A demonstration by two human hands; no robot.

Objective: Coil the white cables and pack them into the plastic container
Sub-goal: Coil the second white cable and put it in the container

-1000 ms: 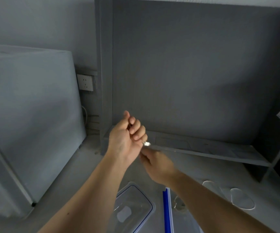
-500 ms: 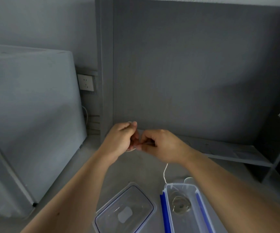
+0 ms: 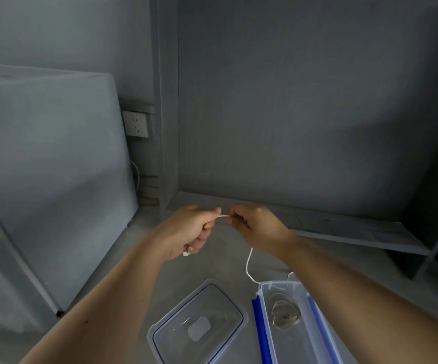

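A large pale grey box is stood at the left edge of the grey desk top, and a low grey shelf is run along the back wall. Between them, open room is left above the bare desk, where both hands are raised.

A clear rectangular plastic container with blue clips is placed near the front, under the right forearm, with a coiled cable laid inside. Its clear blue-rimmed lid is laid just beside it, to the left.

The left hand is curled around part of the thin white cable, and a white plug end is seen below its fingers. The right hand is pinched on the same cable, close by.

The loose tail is hung down to the container's far corner. A snag on that rim is judged likely if the cable is pulled up fast, and the container could be dragged. If the left grip is eased, gathered loops could be sprung loose.
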